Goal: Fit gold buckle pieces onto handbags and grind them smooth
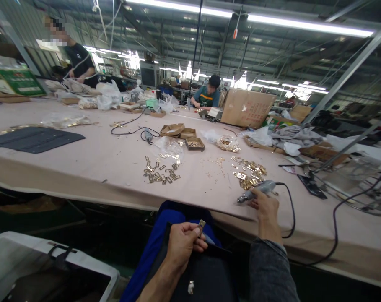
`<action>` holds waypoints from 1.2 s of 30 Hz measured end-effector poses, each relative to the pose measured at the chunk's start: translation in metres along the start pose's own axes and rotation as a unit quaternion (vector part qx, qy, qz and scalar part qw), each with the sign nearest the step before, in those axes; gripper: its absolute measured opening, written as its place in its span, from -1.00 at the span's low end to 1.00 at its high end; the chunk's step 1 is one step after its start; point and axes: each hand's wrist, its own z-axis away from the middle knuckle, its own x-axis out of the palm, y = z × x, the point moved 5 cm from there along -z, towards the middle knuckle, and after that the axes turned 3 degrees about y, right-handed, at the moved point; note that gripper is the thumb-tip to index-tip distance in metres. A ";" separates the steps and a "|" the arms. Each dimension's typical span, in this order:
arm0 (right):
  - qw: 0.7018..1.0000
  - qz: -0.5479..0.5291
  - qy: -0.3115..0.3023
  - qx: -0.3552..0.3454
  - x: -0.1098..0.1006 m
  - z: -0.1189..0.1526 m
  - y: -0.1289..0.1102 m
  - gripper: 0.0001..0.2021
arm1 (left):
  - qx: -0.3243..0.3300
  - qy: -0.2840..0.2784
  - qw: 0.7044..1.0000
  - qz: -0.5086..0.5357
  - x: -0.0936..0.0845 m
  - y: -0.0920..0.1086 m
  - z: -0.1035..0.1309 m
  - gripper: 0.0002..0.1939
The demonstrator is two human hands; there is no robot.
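Observation:
Over my lap, my left hand (186,241) pinches a small gold metal plate (202,225) between thumb and fingers. A dark flat panel (209,272) lies across my lap below that hand, with a small shiny metal piece (190,287) on it. At the table's front edge my right hand (263,205) is closed around a grey electric screwdriver (256,191), its tip pointing left and its cord trailing to the right. Just beyond the tool is a pile of gold metal pieces (250,178). Several rectangular metal frames (161,173) lie scattered farther left on the table.
Small cardboard boxes (195,144) and a plastic bag of parts (228,143) stand mid-table. A dark panel (36,138) lies at left. Black cord (336,222) hangs over the right edge. A white bin (52,251) stands lower left. Two people work across the table.

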 end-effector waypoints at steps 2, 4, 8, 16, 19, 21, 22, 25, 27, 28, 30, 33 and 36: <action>0.997 -0.075 0.001 0.028 -0.002 -0.001 0.003 -0.59 | -0.003 0.001 1.000 -0.001 0.000 0.000 0.000 -0.57; 0.989 -0.144 -0.017 0.039 0.000 0.000 0.002 -0.62 | -0.006 0.000 1.000 -0.004 0.001 0.001 -0.001 -0.58; 0.963 -0.247 -0.091 0.061 0.011 0.010 -0.001 -0.68 | -0.005 0.000 1.000 -0.004 0.003 0.002 -0.001 -0.58; 0.897 -0.392 -0.168 0.118 0.044 0.032 -0.001 -0.74 | -0.003 0.004 1.000 -0.017 0.004 -0.001 -0.002 -0.64; 0.907 -0.387 -0.114 0.119 0.058 0.030 -0.001 -0.72 | -0.004 0.002 1.000 -0.026 0.004 -0.002 -0.003 -0.64; 0.909 -0.388 -0.100 0.113 0.069 0.029 -0.001 -0.72 | -0.005 0.003 1.000 -0.023 0.003 -0.002 -0.003 -0.63; 0.909 -0.390 -0.095 0.110 0.074 0.029 -0.001 -0.72 | -0.004 0.004 1.000 -0.020 0.003 -0.002 -0.003 -0.62; 0.907 -0.401 -0.066 0.110 0.085 0.029 0.000 -0.69 | -0.008 -0.003 1.000 -0.011 0.001 -0.004 -0.004 -0.60; 0.903 -0.412 -0.043 0.117 0.090 0.030 0.000 -0.69 | -0.010 -0.009 1.000 -0.005 0.001 -0.005 -0.005 -0.61; 0.900 -0.417 -0.032 0.121 0.092 0.031 0.000 -0.69 | -0.010 -0.009 1.000 -0.004 0.001 -0.006 -0.006 -0.62; 0.896 -0.425 -0.016 0.132 0.096 0.033 -0.001 -0.69 | -0.009 -0.006 1.000 -0.004 0.000 -0.006 -0.007 -0.64; 0.891 -0.430 0.001 0.147 0.099 0.037 -0.002 -0.69 | -0.006 -0.006 1.000 -0.009 0.000 -0.007 -0.007 -0.66; 0.888 -0.432 0.016 0.158 0.101 0.040 -0.002 -0.69 | -0.006 -0.010 1.000 -0.008 0.001 -0.007 -0.006 -0.66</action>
